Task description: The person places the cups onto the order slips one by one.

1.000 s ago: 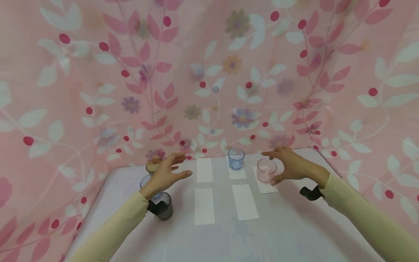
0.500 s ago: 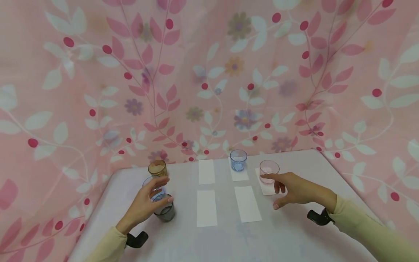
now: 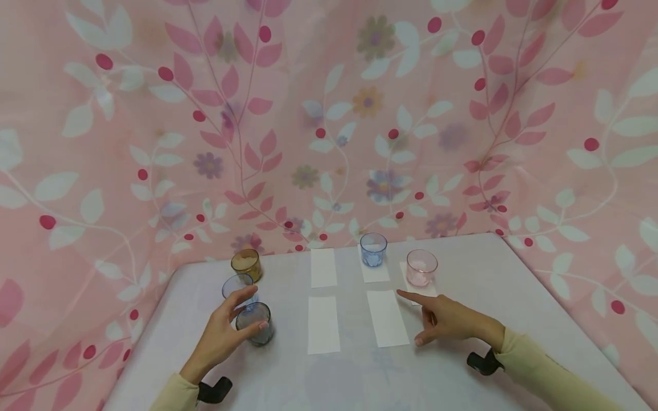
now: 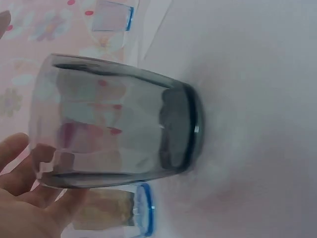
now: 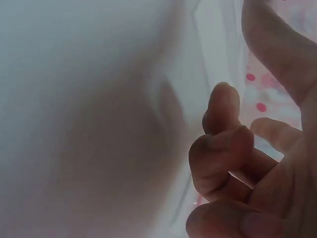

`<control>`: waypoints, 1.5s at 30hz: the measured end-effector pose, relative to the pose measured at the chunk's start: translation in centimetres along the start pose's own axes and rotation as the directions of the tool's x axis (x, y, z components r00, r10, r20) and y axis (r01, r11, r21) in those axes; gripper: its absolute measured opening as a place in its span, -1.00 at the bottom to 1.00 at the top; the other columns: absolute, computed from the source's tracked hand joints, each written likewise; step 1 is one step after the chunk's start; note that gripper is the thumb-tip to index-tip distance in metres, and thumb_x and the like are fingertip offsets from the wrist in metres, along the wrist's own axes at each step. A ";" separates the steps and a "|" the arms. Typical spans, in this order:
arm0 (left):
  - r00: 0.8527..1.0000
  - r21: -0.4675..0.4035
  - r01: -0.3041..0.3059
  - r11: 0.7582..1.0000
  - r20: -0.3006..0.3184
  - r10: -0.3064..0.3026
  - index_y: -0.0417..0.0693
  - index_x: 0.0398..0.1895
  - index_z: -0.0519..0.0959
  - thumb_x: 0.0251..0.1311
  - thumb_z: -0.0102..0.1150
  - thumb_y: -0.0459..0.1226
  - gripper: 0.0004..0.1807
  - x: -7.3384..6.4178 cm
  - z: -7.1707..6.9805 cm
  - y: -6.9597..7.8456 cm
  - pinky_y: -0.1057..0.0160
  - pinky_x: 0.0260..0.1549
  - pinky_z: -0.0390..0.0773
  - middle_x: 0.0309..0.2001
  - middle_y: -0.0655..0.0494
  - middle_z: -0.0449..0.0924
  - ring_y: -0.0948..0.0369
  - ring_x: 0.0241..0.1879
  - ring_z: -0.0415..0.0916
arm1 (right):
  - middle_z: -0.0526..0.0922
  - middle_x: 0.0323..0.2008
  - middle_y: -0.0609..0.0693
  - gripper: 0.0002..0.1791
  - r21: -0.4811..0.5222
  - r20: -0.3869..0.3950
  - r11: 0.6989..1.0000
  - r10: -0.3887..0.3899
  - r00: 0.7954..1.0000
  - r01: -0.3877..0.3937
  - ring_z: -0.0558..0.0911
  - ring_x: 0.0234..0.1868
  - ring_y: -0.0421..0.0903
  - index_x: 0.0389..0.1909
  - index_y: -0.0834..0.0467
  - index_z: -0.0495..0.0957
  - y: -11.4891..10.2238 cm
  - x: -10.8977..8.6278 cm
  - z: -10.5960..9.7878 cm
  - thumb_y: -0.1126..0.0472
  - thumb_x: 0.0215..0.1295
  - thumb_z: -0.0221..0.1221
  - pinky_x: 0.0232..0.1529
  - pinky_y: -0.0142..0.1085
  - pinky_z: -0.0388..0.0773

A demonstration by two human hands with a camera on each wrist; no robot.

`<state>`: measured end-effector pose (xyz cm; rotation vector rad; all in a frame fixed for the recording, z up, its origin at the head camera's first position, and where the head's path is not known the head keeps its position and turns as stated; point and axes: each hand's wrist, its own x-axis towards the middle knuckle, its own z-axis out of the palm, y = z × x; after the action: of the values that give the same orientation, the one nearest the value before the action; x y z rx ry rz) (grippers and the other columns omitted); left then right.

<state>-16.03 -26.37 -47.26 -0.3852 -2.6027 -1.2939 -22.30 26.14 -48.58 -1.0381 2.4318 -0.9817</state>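
Observation:
My left hand (image 3: 221,337) surrounds the upper part of a dark grey glass (image 3: 262,337), thumb on the near side and fingers on the far side. In the left wrist view that grey glass (image 4: 119,119) stands on the table, its rim between thumb and fingers, the thumb apart from it. Behind the fingers is a clear glass with a blue rim (image 3: 236,282), partly hidden. An amber glass (image 3: 247,266) stands behind that. My right hand (image 3: 452,319) holds nothing; its index finger points out over a white paper slip (image 3: 388,319) while the other fingers curl loosely.
A blue glass (image 3: 373,251) and a pink glass (image 3: 421,269) each stand on a paper slip at the back right. Two bare slips, a back one (image 3: 323,267) and a front one (image 3: 324,325), lie mid-table. A floral curtain (image 3: 329,114) hangs behind the table.
My left hand has drawn back from above the far glasses and come round the grey glass. The right hand has left the pink glass and moved toward the near side.

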 end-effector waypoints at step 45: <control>0.993 -0.372 0.113 0.921 -0.002 -0.122 -0.30 0.60 0.18 0.21 0.49 -0.45 -0.06 -2.5 3.0 -3.6 0.52 0.32 0.46 0.45 -0.24 0.44 0.10 0.38 0.52 | 0.30 -0.67 -0.32 0.14 -0.248 -0.055 0.961 0.112 0.992 -0.122 0.28 -0.62 -0.39 0.61 -0.02 0.33 1.5 2.4 1.4 -0.34 0.04 0.55 -0.53 -0.47 0.17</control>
<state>-15.03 -26.40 -52.53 -0.2703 -2.3838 -1.8283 -23.97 24.44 -50.65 -0.9458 2.6680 -0.6753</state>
